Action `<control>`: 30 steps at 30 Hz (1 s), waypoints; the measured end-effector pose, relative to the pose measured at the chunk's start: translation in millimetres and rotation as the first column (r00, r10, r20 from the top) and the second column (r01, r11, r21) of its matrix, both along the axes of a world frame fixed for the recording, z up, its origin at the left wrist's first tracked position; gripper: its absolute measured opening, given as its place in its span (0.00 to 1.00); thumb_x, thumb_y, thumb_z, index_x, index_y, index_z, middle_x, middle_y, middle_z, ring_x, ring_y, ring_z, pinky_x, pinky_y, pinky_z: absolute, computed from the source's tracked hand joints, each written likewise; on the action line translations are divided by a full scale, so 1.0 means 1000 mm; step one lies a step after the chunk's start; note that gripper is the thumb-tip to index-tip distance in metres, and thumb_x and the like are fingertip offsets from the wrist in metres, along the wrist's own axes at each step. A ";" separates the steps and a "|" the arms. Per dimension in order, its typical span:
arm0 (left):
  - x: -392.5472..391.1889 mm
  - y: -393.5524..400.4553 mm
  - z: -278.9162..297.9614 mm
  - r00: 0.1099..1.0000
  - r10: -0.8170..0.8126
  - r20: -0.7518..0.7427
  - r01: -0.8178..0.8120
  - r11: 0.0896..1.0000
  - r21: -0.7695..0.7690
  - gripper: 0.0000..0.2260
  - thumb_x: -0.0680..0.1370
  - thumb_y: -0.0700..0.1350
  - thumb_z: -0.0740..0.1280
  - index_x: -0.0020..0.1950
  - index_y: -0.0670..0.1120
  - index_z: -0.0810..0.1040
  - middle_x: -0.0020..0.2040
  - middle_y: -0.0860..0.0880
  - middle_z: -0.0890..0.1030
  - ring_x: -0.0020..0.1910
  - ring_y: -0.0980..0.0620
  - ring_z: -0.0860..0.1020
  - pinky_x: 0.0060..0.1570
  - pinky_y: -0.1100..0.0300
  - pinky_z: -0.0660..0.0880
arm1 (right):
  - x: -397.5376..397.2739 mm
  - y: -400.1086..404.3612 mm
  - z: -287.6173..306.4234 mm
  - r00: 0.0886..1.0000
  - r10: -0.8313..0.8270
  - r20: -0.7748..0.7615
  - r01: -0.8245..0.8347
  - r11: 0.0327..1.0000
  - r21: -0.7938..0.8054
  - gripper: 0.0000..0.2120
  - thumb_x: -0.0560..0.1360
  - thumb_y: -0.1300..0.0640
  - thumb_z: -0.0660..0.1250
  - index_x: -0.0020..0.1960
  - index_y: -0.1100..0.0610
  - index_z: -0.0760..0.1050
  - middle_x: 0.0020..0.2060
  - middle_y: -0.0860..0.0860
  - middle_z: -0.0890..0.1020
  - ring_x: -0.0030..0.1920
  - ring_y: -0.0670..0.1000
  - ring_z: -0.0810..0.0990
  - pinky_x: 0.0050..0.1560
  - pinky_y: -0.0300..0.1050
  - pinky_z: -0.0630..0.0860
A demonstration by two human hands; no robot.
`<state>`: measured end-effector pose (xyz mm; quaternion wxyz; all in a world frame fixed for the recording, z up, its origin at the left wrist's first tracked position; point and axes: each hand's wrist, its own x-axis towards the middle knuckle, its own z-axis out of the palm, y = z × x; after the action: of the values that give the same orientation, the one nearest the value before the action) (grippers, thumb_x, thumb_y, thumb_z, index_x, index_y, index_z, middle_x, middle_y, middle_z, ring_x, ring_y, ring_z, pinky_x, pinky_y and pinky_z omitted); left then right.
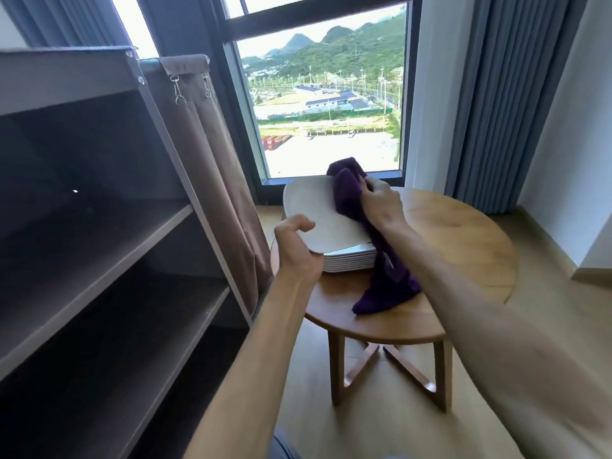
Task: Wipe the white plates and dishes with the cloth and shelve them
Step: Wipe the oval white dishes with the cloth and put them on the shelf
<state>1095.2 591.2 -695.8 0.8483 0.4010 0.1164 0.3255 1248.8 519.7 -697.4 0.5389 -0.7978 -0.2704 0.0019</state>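
Observation:
A white square plate (314,210) is held tilted above a stack of white plates (351,260) on the round wooden table (463,233). My left hand (298,246) grips the plate's near corner. My right hand (381,202) grips a purple cloth (347,193) and presses it against the plate's right side. The rest of the cloth hangs down past the stack onto the tabletop.
A dark open shelf unit (99,246) with several bare shelves stands at the left, its brown fabric cover (212,180) pulled aside beside the table. A window (324,94) and blue-grey curtains (490,101) are behind the table. Wooden floor lies below.

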 end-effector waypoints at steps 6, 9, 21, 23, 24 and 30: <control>0.006 0.013 0.001 0.994 0.100 0.039 -0.089 0.974 -0.206 0.20 0.69 0.38 0.58 0.58 0.45 0.79 0.51 0.41 0.81 0.51 0.38 0.79 0.56 0.42 0.79 | -0.002 -0.019 -0.012 0.748 0.496 -0.441 -0.095 0.738 0.668 0.09 0.76 0.57 0.75 0.55 0.58 0.83 0.48 0.57 0.87 0.46 0.55 0.85 0.48 0.50 0.83; 0.017 -0.002 0.002 0.990 0.123 0.071 -0.097 0.950 -0.296 0.25 0.63 0.39 0.61 0.59 0.45 0.78 0.50 0.41 0.82 0.49 0.38 0.80 0.52 0.41 0.82 | -0.014 -0.009 -0.018 0.711 0.491 -0.502 0.083 0.651 0.754 0.11 0.73 0.62 0.75 0.55 0.62 0.82 0.48 0.61 0.85 0.46 0.59 0.84 0.50 0.56 0.82; 0.018 0.053 0.042 0.779 0.058 -0.625 0.477 0.592 0.649 0.14 0.62 0.38 0.67 0.47 0.43 0.79 0.45 0.42 0.81 0.48 0.40 0.80 0.46 0.47 0.79 | -0.005 -0.043 0.006 0.877 0.444 -0.186 -0.353 0.855 0.380 0.08 0.76 0.68 0.67 0.49 0.59 0.84 0.43 0.56 0.84 0.43 0.53 0.83 0.46 0.47 0.80; 0.025 0.050 0.044 0.843 0.022 -0.537 0.391 0.661 0.641 0.07 0.66 0.39 0.70 0.44 0.43 0.80 0.41 0.43 0.82 0.43 0.42 0.81 0.43 0.47 0.80 | -0.006 -0.039 0.013 0.868 0.446 -0.219 -0.309 0.829 0.467 0.07 0.77 0.66 0.68 0.51 0.60 0.84 0.44 0.57 0.85 0.44 0.55 0.83 0.49 0.50 0.80; 0.028 0.048 0.044 0.882 0.029 -0.471 0.318 0.701 0.638 0.04 0.70 0.41 0.71 0.44 0.44 0.81 0.40 0.45 0.83 0.41 0.44 0.82 0.41 0.48 0.81 | -0.007 -0.038 0.014 0.862 0.440 -0.250 -0.256 0.805 0.536 0.07 0.78 0.65 0.68 0.53 0.62 0.83 0.45 0.59 0.85 0.46 0.57 0.83 0.51 0.53 0.80; 0.047 0.024 0.023 0.917 0.329 -0.226 -0.239 0.906 0.351 0.07 0.80 0.39 0.67 0.44 0.47 0.79 0.39 0.49 0.82 0.38 0.49 0.82 0.37 0.55 0.81 | -0.003 -0.039 0.000 0.858 0.437 -0.270 -0.264 0.827 0.496 0.10 0.80 0.57 0.69 0.55 0.64 0.81 0.47 0.59 0.85 0.46 0.56 0.83 0.49 0.51 0.81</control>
<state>1142.5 615.5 -673.2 0.6909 0.5520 0.2392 0.4010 1245.7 481.2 -697.7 0.7369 -0.5740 -0.3009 0.1924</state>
